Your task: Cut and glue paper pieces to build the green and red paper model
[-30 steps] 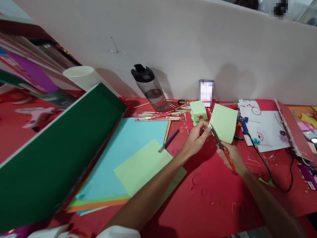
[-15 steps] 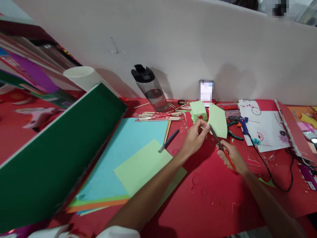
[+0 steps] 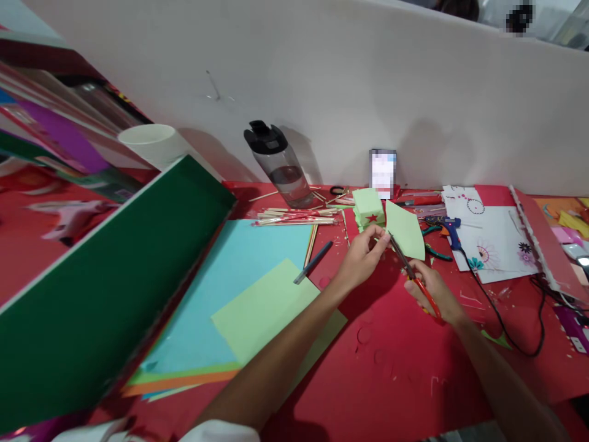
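My left hand pinches the edge of a light green sheet of paper between thumb and fingers. Red-handled scissors are in my right hand, their blades pointing up and left against the paper's near edge by my left fingertips. Whether the blades are parted is hard to make out. Just behind my left hand stands a small light green paper box with a red star on its front.
Left of my arm lie coloured paper sheets and a dark pen. A water bottle, thin sticks and a phone are along the wall. On the right are a blue glue gun and pliers. A green board leans left.
The light green paper has turned slightly and shifted a little to the right and down. Both hands stay nearly in place.
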Action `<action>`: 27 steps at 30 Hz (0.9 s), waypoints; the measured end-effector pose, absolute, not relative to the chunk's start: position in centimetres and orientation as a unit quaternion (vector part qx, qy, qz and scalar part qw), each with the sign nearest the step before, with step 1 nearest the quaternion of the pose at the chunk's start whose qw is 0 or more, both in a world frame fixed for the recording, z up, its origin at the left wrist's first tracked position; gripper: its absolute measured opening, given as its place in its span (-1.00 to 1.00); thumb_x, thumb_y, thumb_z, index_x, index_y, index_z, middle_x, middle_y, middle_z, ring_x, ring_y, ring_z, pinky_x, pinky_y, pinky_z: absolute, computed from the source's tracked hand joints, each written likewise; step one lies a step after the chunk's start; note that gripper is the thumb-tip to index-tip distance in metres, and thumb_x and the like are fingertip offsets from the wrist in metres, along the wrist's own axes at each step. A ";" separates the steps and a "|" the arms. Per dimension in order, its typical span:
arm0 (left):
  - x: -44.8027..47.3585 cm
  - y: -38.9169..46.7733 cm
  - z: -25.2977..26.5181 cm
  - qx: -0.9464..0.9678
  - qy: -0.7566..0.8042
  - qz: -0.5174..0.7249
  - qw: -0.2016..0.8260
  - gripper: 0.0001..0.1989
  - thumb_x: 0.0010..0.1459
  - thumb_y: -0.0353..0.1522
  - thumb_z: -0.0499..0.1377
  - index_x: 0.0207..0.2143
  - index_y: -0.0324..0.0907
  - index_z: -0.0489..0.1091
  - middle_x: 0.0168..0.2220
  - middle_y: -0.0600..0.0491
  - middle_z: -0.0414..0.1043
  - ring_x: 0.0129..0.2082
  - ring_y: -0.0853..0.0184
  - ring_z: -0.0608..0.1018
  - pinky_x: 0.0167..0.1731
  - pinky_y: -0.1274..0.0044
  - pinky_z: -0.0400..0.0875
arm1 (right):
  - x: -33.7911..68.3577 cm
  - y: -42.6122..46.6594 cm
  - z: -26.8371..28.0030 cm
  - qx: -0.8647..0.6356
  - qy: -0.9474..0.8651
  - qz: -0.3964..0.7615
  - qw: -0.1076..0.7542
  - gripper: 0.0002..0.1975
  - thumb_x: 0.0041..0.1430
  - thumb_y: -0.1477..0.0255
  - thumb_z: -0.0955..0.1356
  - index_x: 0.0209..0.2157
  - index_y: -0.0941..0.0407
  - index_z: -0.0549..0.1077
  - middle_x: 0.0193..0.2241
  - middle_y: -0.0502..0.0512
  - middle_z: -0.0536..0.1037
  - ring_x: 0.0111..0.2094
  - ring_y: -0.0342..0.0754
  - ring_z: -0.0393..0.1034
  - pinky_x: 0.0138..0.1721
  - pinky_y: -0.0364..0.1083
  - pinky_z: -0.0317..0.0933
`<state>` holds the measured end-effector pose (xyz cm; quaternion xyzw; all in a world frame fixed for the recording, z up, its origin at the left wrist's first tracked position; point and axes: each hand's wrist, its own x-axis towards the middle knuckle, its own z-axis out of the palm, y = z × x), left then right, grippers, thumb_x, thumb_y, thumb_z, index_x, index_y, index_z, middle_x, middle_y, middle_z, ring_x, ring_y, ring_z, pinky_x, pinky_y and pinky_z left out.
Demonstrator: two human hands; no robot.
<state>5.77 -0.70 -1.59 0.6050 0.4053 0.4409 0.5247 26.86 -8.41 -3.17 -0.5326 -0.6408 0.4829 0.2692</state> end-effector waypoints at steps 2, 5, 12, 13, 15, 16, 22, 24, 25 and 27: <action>5.8 -0.6 -1.7 0.605 0.410 0.440 0.521 -0.67 0.38 -0.07 0.14 -0.29 -0.13 0.30 -0.39 0.12 0.41 -0.49 0.41 0.39 -0.46 0.55 0.30 | 26.9 -8.4 -3.2 -0.552 -0.634 0.474 0.262 -0.68 0.37 0.12 0.37 -0.06 0.02 0.29 -0.55 -0.18 0.32 -0.63 -0.18 0.17 -0.58 -0.20 0.03; 5.8 -0.5 -1.7 0.607 0.416 0.438 0.516 -0.68 0.39 -0.09 0.14 -0.30 -0.12 0.29 -0.40 0.11 0.42 -0.49 0.41 0.42 -0.45 0.55 0.32 | 26.8 -8.3 -3.1 -0.568 -0.617 0.475 0.267 -0.64 0.35 0.13 0.38 -0.01 0.02 0.25 -0.55 -0.20 0.33 -0.64 -0.19 0.18 -0.57 -0.20 0.07; 5.7 -0.6 -1.2 0.589 0.415 0.471 0.509 -0.68 0.37 -0.09 0.16 -0.32 -0.11 0.26 -0.40 0.13 0.39 -0.51 0.42 0.41 -0.49 0.57 0.35 | 26.1 -8.2 -2.4 -0.542 -0.564 0.551 0.291 -0.55 0.26 0.09 0.44 -0.09 -0.01 0.16 -0.50 -0.23 0.33 -0.61 -0.21 0.17 -0.55 -0.21 0.09; 5.6 -0.6 -1.1 0.589 0.412 0.478 0.505 -0.68 0.37 -0.09 0.16 -0.32 -0.11 0.26 -0.41 0.13 0.37 -0.51 0.42 0.40 -0.49 0.57 0.35 | 26.0 -8.2 -2.3 -0.538 -0.558 0.559 0.295 -0.54 0.24 0.09 0.45 -0.10 -0.01 0.16 -0.51 -0.23 0.33 -0.61 -0.21 0.16 -0.55 -0.21 0.07; 5.6 -0.6 -0.9 0.588 0.410 0.484 0.501 -0.68 0.38 -0.09 0.16 -0.33 -0.11 0.26 -0.43 0.14 0.33 -0.52 0.42 0.39 -0.50 0.57 0.35 | 26.0 -8.1 -2.1 -0.533 -0.549 0.565 0.310 -0.52 0.23 0.09 0.46 -0.11 -0.01 0.15 -0.51 -0.23 0.32 -0.61 -0.22 0.14 -0.56 -0.22 0.04; 5.6 -0.6 -0.9 0.587 0.411 0.487 0.500 -0.68 0.38 -0.09 0.17 -0.33 -0.10 0.26 -0.44 0.14 0.32 -0.52 0.42 0.39 -0.50 0.57 0.35 | 26.0 -8.1 -2.0 -0.530 -0.546 0.566 0.317 -0.51 0.22 0.09 0.47 -0.11 -0.01 0.14 -0.51 -0.23 0.33 -0.60 -0.22 0.14 -0.56 -0.22 0.04; 5.5 -0.5 -1.0 0.582 0.409 0.487 0.507 -0.68 0.38 -0.11 0.18 -0.34 -0.10 0.27 -0.45 0.14 0.30 -0.52 0.41 0.41 -0.48 0.55 0.38 | 26.1 -8.4 -1.6 -0.511 -0.555 0.584 0.299 -0.51 0.27 0.12 0.46 -0.14 -0.03 0.07 -0.45 -0.16 0.41 -0.52 -0.16 0.29 -0.53 -0.21 0.13; 5.5 -0.5 -1.0 0.580 0.407 0.487 0.511 -0.68 0.38 -0.11 0.17 -0.34 -0.10 0.26 -0.45 0.15 0.29 -0.52 0.42 0.40 -0.47 0.55 0.38 | 26.3 -8.5 -1.7 -0.493 -0.563 0.595 0.294 -0.52 0.31 0.12 0.45 -0.11 -0.04 0.06 -0.40 -0.13 0.46 -0.51 -0.16 0.29 -0.51 -0.20 0.17; 5.5 -0.5 -1.1 0.578 0.407 0.486 0.514 -0.68 0.38 -0.11 0.17 -0.34 -0.10 0.26 -0.46 0.15 0.29 -0.52 0.42 0.40 -0.48 0.56 0.38 | 26.4 -8.6 -1.7 -0.484 -0.566 0.600 0.292 -0.53 0.34 0.11 0.43 -0.08 -0.04 0.06 -0.36 -0.10 0.50 -0.51 -0.17 0.28 -0.50 -0.20 0.19; 5.6 -0.5 -1.2 0.573 0.405 0.485 0.522 -0.69 0.37 -0.12 0.17 -0.34 -0.11 0.25 -0.46 0.16 0.29 -0.53 0.43 0.39 -0.49 0.57 0.36 | 26.5 -8.8 -2.0 -0.465 -0.577 0.607 0.287 -0.55 0.40 0.07 0.38 -0.03 -0.04 0.06 -0.30 -0.04 0.54 -0.51 -0.19 0.27 -0.48 -0.19 0.22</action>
